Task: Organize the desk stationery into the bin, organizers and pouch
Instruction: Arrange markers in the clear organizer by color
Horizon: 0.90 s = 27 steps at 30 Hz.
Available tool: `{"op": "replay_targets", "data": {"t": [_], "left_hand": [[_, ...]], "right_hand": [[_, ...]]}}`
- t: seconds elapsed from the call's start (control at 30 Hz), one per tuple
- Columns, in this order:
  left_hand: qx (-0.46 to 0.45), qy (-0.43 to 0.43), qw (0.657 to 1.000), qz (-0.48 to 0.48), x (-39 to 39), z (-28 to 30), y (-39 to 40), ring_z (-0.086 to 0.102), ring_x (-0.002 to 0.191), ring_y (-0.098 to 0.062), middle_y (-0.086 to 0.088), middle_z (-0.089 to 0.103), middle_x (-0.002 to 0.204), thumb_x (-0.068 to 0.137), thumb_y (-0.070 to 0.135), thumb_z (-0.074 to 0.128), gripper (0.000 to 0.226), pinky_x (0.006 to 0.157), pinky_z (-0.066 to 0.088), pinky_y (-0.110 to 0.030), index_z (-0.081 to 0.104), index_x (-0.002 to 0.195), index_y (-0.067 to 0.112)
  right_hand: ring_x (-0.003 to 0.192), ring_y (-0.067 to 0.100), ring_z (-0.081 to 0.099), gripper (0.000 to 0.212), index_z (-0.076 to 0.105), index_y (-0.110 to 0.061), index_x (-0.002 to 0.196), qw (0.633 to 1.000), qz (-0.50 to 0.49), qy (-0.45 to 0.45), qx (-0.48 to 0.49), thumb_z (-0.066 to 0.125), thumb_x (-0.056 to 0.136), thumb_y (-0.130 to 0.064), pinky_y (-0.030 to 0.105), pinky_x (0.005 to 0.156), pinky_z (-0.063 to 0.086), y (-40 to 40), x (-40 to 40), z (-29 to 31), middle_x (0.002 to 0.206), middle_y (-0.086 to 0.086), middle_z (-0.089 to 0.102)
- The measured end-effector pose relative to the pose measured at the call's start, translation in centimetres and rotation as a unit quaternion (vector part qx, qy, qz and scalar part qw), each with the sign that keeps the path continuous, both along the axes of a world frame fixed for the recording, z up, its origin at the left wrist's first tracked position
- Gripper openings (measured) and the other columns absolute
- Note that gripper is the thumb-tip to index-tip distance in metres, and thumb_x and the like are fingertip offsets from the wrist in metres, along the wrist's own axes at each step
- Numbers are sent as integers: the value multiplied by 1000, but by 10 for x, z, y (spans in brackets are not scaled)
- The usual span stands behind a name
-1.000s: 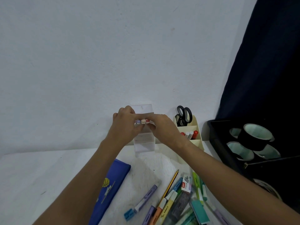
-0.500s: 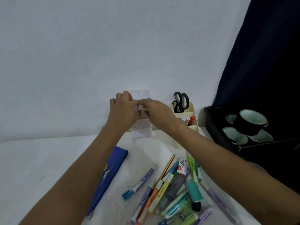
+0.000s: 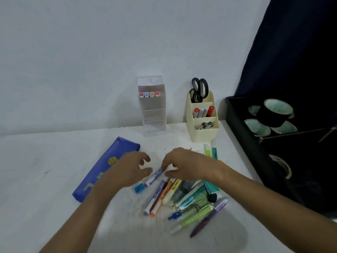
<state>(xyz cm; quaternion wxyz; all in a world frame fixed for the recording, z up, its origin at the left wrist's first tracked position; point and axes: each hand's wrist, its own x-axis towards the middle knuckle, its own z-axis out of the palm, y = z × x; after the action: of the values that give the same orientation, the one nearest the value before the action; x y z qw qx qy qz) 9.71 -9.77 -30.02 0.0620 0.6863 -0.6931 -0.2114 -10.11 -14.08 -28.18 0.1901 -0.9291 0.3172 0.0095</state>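
A clear tiered organizer [image 3: 152, 114] stands at the wall with several markers [image 3: 149, 94] in its top tier. Beside it a cream organizer [image 3: 203, 132] holds scissors [image 3: 198, 89], markers and clips. A blue pouch [image 3: 102, 170] lies flat at the left. A pile of pens and highlighters [image 3: 184, 198] covers the desk in front. My left hand [image 3: 130, 169] hovers open over a purple marker with a blue cap [image 3: 150, 179]. My right hand [image 3: 189, 166] is open with thumb and fingers around that marker's far end; whether they touch it is unclear.
A black bin [image 3: 242, 137] with rolls of tape [image 3: 273, 112] sits at the right, against a dark curtain. The white wall is close behind the organizers. Bare white desk extends to the left of the pouch.
Both hands have left the clear organizer's top tier, where the markers now rest, and have come down to the pen pile. The camera view has tilted downward.
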Motion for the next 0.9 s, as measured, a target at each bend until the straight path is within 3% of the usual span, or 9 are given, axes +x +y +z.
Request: {"op": "replay_targets", "data": {"t": [0.07, 0.13, 0.27, 0.4, 0.5, 0.63, 0.77, 0.9], "left_hand": [[45, 16, 999, 0, -1, -13, 11, 58, 81, -8, 7, 58, 104, 82, 44, 66, 42, 65, 45, -18, 59, 118, 24], [54, 23, 998, 1, -2, -20, 17, 56, 78, -5, 9, 56, 100, 79, 46, 68, 44, 66, 44, -17, 60, 117, 24], [38, -13, 999, -9, -2, -25, 21, 56, 79, -9, 7, 60, 95, 82, 39, 65, 36, 73, 50, -22, 66, 114, 22], [22, -24, 999, 9, 3, -24, 20, 58, 83, -13, 1, 66, 98, 84, 29, 60, 27, 75, 52, -28, 69, 108, 20], [3, 27, 999, 48, 8, -24, 20, 61, 84, -13, 2, 67, 96, 83, 23, 62, 21, 75, 53, -28, 68, 102, 19], [-63, 101, 990, 73, 13, -18, 21, 58, 68, -7, 7, 65, 84, 83, 21, 66, 16, 59, 41, -12, 68, 99, 21], [-102, 224, 963, 106, 21, -3, 18, 68, 70, -18, 3, 71, 75, 82, 21, 69, 16, 71, 56, -37, 69, 97, 27], [-183, 288, 931, 127, 29, 28, 10, 64, 63, -13, 3, 73, 71, 83, 19, 70, 19, 66, 53, -31, 70, 90, 37]], "right_hand": [[106, 15, 53, 30, 63, -21, 120, 999, 13, 34, 29, 59, 92, -29, 26, 89, 43, 7, 3, -17, 119, 1, 61], [101, 16, 55, 28, 65, -21, 117, 998, 33, 42, 37, 59, 91, -28, 33, 88, 48, 10, 9, -25, 112, 2, 64], [84, 10, 48, 22, 68, -17, 109, 994, 84, 56, 43, 62, 90, -26, 30, 77, 48, 17, 20, -30, 102, 2, 67], [93, 17, 57, 24, 68, -16, 111, 992, 92, 74, 50, 62, 89, -25, 36, 85, 51, 18, 27, -31, 104, 3, 67], [98, 19, 58, 26, 67, -14, 114, 990, 104, 77, 52, 62, 89, -20, 31, 88, 49, 18, 31, -30, 109, 4, 65], [95, 20, 59, 22, 69, -11, 110, 987, 127, 81, 59, 61, 90, -15, 24, 80, 44, 17, 33, -27, 109, 6, 62], [92, 16, 55, 17, 68, -15, 106, 996, 83, 25, 32, 59, 91, -17, 25, 77, 44, 6, 28, -17, 100, 0, 64], [85, 14, 56, 15, 64, -21, 105, 997, 0, -46, 59, 60, 90, -21, 19, 69, 42, -17, 16, 14, 95, -9, 60]]}}
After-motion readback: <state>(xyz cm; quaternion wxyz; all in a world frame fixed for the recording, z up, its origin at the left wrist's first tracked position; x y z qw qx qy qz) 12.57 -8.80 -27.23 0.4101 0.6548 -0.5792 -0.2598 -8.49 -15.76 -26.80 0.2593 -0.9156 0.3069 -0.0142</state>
